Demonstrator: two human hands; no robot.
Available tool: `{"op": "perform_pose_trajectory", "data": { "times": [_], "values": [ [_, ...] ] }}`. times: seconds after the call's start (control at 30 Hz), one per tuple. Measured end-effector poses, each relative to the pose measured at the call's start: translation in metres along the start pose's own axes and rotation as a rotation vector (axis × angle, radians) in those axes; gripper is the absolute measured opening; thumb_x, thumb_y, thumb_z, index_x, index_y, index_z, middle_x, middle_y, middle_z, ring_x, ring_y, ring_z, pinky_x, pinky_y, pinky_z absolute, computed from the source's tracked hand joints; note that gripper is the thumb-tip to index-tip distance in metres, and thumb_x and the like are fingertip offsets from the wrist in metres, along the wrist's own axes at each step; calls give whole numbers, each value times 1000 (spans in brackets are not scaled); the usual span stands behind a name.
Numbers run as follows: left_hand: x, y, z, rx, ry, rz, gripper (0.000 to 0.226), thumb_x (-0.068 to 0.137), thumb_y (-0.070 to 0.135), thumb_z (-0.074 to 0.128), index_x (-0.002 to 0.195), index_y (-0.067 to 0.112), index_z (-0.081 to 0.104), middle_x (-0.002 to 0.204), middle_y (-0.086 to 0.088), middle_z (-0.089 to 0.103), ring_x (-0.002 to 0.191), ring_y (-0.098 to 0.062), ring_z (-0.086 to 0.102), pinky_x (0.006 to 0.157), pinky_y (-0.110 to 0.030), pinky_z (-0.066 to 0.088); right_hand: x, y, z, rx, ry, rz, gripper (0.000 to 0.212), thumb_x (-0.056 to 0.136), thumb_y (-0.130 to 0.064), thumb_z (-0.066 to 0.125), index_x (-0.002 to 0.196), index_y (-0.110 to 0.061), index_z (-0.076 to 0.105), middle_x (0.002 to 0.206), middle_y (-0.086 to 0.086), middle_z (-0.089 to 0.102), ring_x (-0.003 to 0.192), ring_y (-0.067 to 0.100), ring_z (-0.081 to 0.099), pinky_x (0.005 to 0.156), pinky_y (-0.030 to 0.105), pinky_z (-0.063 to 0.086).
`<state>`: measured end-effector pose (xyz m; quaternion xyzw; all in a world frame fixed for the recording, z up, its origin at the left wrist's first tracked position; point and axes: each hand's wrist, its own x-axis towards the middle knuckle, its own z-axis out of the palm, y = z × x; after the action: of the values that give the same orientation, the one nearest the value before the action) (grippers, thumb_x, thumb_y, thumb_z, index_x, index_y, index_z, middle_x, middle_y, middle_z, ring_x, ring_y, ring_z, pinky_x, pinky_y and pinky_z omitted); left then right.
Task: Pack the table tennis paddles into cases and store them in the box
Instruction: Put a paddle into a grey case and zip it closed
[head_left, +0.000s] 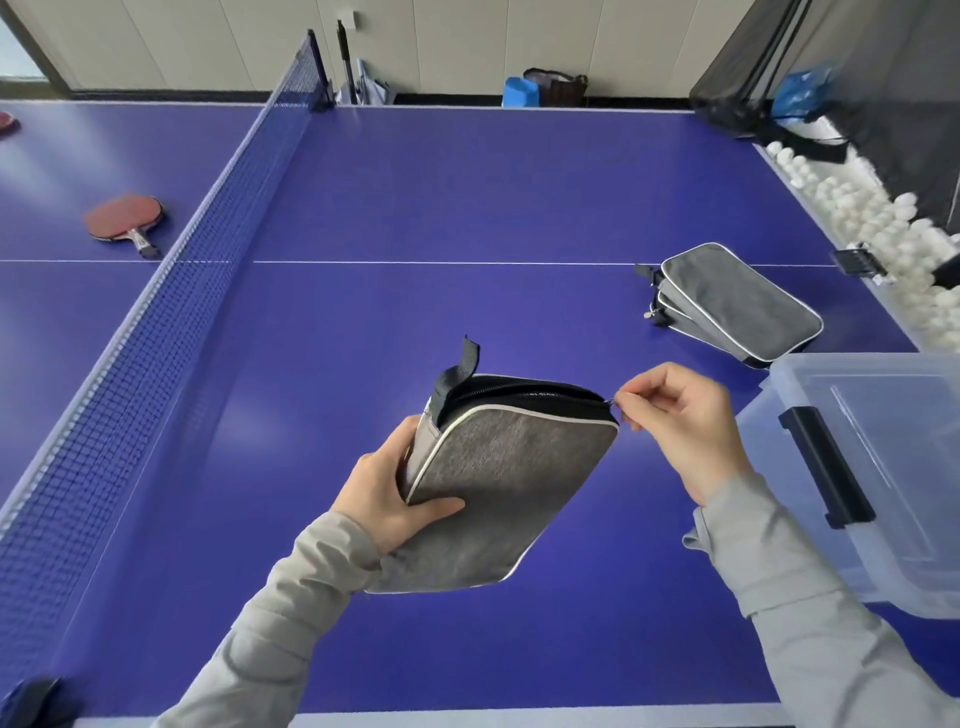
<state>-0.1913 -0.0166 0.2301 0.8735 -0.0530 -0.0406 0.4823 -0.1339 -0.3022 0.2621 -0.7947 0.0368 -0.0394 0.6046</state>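
Now left hand (395, 493) grips grey case (511, 467), long axis near-to-far, unzipped mouth up, contents hidden; right hand (685, 415) pinches zipper pull (616, 403); clear box (857, 359) beside.

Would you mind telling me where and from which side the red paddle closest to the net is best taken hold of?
Probably by its handle, reaching over the net from the near side. The paddle lies flat on the table, so the blade offers little edge, while the narrow handle points back toward the near side.
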Motion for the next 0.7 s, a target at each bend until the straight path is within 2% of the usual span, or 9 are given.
{"op": "perform_pose_trajectory", "data": {
  "times": [0.13,0.23,0.4,0.57,0.7],
  "values": [
    [3,2,2,107,-15,7,59,56,41,76,105,49,44,75,14,66,74,-11,63,75,-29,50,-2,-3,5,10,4,-15,21,75,2,67,67,-17,64,65,-4,69,57,7,60,61,15,49],
    [9,5,2,183,-36,-3,65,57,41,76,115,38,47,79,14,66,79,-18,64,78,-34,50,-5,-5,10,21,-1,-32,21,74,2,67,67,-17,64,65,-8,69,56,3,61,59,11,47],
    [19,12,2,332,-90,31,66,60,44,74,115,49,38,78,15,65,78,-17,63,77,-37,52,-10,-8,20,35,7,-48,22,73,1,68,65,-19,65,66,-3,70,61,10,64,62,16,51],
    [25,19,6,479,-113,41,70,61,48,72,119,52,32,71,24,55,73,-14,54,70,-27,44,-14,-15,28,34,-22,-116,15,73,-5,69,68,-19,66,68,-3,69,62,12,63,63,18,51],
    [27,21,9,502,-128,28,72,61,49,71,118,55,27,66,30,48,71,-11,50,68,-25,40,-16,-16,31,33,-20,-148,19,74,-1,69,66,-17,65,64,-5,66,61,9,58,62,15,47]
  ]
}}
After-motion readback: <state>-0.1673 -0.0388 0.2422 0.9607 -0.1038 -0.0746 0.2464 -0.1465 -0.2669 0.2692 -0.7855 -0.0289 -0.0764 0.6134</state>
